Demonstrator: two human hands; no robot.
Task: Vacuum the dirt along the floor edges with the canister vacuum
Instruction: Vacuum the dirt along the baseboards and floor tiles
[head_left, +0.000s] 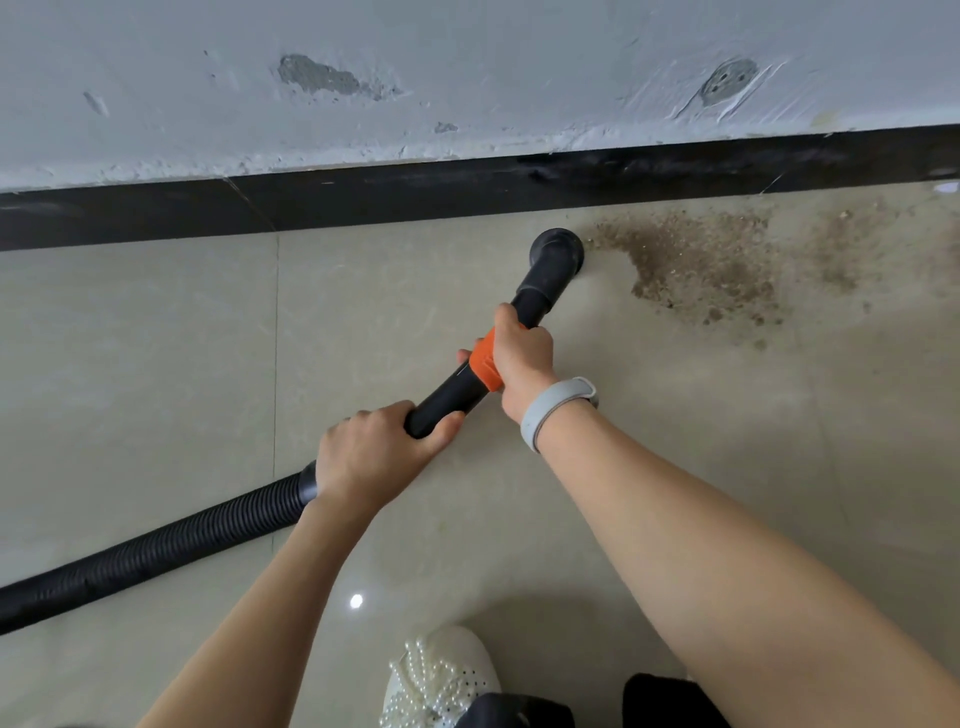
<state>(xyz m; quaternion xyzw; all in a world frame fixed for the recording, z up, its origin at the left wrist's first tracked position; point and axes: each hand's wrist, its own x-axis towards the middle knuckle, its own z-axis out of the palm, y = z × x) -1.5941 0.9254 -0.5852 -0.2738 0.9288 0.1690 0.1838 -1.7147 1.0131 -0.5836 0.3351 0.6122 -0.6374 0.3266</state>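
Note:
A black vacuum wand (452, 389) with an orange collar (484, 361) slants up toward the wall. Its round black nozzle (557, 250) touches the beige tiled floor just below the black skirting board (415, 195). My right hand (522, 353) grips the wand at the orange collar. Lower down, my left hand (376, 449) grips the wand's end where the ribbed black hose (156, 553) joins. A patch of brown dirt (696, 260) spreads over the floor right of the nozzle, reaching the skirting. The canister is out of view.
The white wall (467, 78) above the skirting has chipped grey patches. The hose runs off to the lower left. My white beaded shoe (441, 675) stands at the bottom centre. More thin dirt (841, 249) lies further right along the edge.

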